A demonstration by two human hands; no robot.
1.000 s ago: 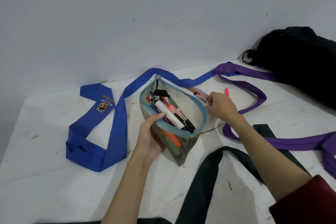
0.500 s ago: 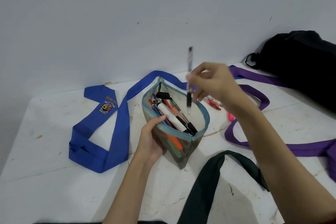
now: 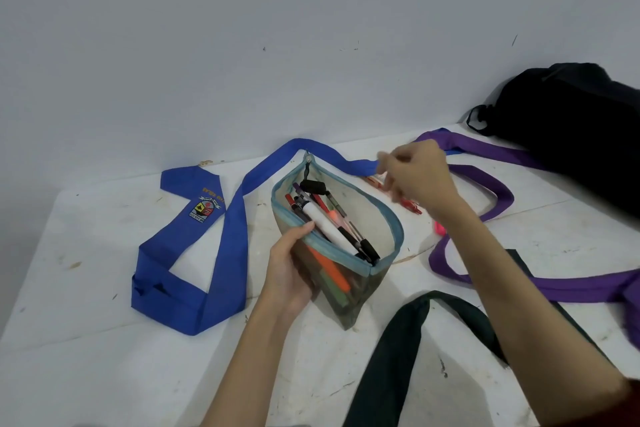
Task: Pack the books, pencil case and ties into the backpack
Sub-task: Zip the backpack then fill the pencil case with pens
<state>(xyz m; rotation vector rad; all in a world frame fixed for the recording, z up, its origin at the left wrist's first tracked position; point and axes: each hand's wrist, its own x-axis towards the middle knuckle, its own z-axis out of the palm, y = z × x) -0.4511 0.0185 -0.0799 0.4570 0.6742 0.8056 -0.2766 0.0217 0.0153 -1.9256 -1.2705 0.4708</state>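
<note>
Left hand (image 3: 289,274) gripping the near side of the open pencil case (image 3: 341,243), thumb on its rim, forearm rising from below. Right hand (image 3: 417,173) over the red pens (image 3: 410,203) beyond the case, fingers curled down; whether grasping one, cannot tell. Blue tie (image 3: 221,239), purple tie (image 3: 485,184), dark tie (image 3: 391,357) spread on the surface (image 3: 86,340); backpack (image 3: 571,121) far right.
</note>
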